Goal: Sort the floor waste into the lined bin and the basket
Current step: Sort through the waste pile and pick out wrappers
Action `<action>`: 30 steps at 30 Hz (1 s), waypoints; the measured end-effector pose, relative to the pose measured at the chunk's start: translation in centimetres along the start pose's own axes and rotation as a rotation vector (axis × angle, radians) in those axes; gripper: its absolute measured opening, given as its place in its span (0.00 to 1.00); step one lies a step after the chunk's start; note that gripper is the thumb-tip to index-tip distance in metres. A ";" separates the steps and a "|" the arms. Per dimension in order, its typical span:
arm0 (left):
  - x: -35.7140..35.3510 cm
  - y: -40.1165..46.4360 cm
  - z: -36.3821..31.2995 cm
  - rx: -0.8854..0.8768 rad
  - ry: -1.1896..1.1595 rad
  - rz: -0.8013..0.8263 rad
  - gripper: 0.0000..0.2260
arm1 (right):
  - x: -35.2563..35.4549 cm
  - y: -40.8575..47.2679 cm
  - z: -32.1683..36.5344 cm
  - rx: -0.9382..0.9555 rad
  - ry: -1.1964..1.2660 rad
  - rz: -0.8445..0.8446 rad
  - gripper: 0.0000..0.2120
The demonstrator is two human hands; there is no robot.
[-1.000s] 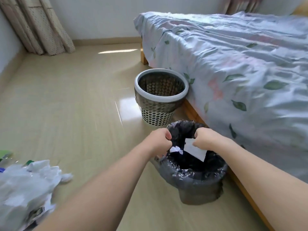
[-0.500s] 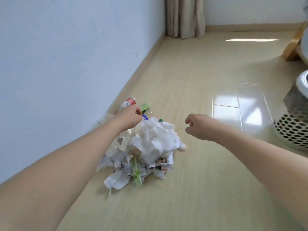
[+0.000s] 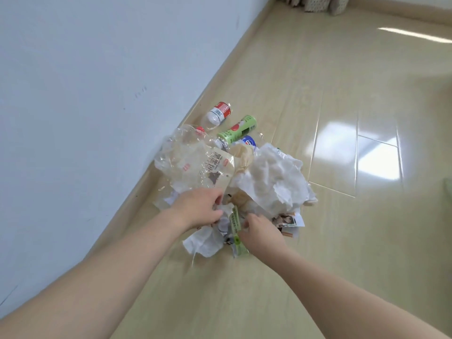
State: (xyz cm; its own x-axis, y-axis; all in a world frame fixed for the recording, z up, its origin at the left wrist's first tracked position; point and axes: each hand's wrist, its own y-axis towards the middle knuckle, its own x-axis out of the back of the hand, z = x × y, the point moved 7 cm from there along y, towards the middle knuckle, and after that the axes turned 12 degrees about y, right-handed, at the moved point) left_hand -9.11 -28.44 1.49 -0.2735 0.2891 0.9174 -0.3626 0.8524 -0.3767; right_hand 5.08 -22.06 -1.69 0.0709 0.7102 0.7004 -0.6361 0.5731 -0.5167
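Both hands dig into the waste pile (image 3: 244, 182) against the wall: left hand (image 3: 199, 209) pinches crumpled paper (image 3: 221, 212), while right hand (image 3: 259, 232) curls onto a green wrapper (image 3: 236, 231), apparently choosing pieces to sort.

The green can (image 3: 238, 129) reads "100"; the other print is too blurred.

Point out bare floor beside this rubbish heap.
Bare floor: the glossy beige tiles right of the crumpled white tissue, and the strip nearest the camera. Crowded: the wall side, where the red-labelled clear bottle and green can lie.
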 end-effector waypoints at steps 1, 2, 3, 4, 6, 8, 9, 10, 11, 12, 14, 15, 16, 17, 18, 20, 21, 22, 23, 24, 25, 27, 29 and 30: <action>-0.4 0.3 0.0 -0.041 0.036 0.004 0.08 | -0.2 0.6 0.4 0.008 0.002 -0.029 0.11; -1.2 0.4 -0.1 -0.094 0.109 0.035 0.11 | -0.4 1.2 0.6 0.007 0.006 -0.048 0.11; -2.1 0.4 -0.3 -0.143 0.210 0.069 0.12 | -0.7 1.9 0.5 -0.002 0.015 -0.062 0.12; -2.9 0.4 -0.3 -0.173 0.306 0.083 0.10 | -1.0 2.6 0.3 -0.024 0.023 -0.066 0.12; -3.7 0.5 0.3 -0.180 0.371 0.051 0.06 | -1.4 3.6 -0.1 -0.055 0.029 -0.079 0.14; -3.5 0.6 1.4 -0.133 0.276 0.021 0.06 | -1.7 4.2 -0.1 -0.061 0.006 -0.092 0.13; -3.5 0.7 2.2 -0.101 0.191 0.021 0.06 | -1.8 4.4 0.1 -0.059 -0.005 -0.094 0.11; -3.6 0.8 3.0 -0.068 0.075 0.028 0.07 | -1.9 4.5 0.3 -0.055 -0.007 -0.090 0.09; -3.5 0.7 3.7 -0.030 -0.059 0.034 0.08 | -1.8 4.6 0.5 -0.047 -0.002 -0.088 0.06; -3.6 0.6 4.3 0.015 -0.194 0.030 0.09 | -1.6 4.6 0.8 -0.042 0.011 -0.088 0.04; -3.3 0.2 5.1 0.114 -0.472 -0.004 0.10 | -0.9 4.4 1.2 -0.042 0.087 -0.096 0.02; -3.0 0.1 5.2 0.152 -0.622 -0.017 0.11 | -0.4 4.2 1.3 -0.057 0.152 -0.096 0.01; -2.8 -0.2 5.2 0.185 -0.769 -0.028 0.12 | 0.1 3.7 1.3 -0.080 0.228 -0.094 0.01; -2.8 -0.4 5.1 0.223 -0.874 -0.044 0.13 | 0.7 3.1 1.2 -0.103 0.307 -0.095 0.02; -2.6 -0.6 5.0 0.258 -0.939 -0.077 0.13 | 1.4 2.5 1.1 -0.118 0.382 -0.099 0.03; -1.9 -1.1 4.4 0.311 -1.015 -0.132 0.13 | 3.3 0.9 0.7 -0.127 0.481 -0.122 0.03; -1.2 -1.2 3.6 0.314 -1.057 -0.145 0.12 | 4.7 0.1 0.6 -0.120 0.508 -0.144 0.03; -0.5 -1.2 2.8 0.306 -1.101 -0.156 0.11 | 6.1 -0.5 0.6 -0.105 0.529 -0.164 0.03; 0.4 -1.2 1.9 0.291 -1.140 -0.161 0.10 | 7.5 -1.0 0.5 -0.089 0.555 -0.180 0.03; 1.5 -1.2 0.6 0.261 -1.178 -0.167 0.09 | 9.2 -1.7 0.2 -0.069 0.588 -0.196 0.02; 2.9 -1.1 -0.9 0.222 -1.210 -0.167 0.08 | 11.0 -2.5 -0.3 -0.051 0.618 -0.210 0.02; 5.9 -0.9 -4.2 0.129 -1.246 -0.151 0.05 | 14.7 -3.9 -1.5 -0.032 0.651 -0.248 0.03; 9.3 -1.0 -8.4 0.049 -1.227 -0.120 0.03 | 19.0 -6.1 -3.7 -0.030 0.680 -0.298 0.04; 11.0 -0.9 -10.8 0.017 -1.205 -0.098 0.02 | 21.3 -7.4 -5.1 -0.030 0.695 -0.324 0.04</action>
State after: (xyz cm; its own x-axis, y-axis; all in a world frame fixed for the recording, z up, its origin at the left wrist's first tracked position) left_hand -2.21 -21.31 13.26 -0.8959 -0.3757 0.2371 -0.4374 0.8397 -0.3218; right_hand 15.22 -9.08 14.54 0.7235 0.5930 0.3534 -0.4810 0.8003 -0.3581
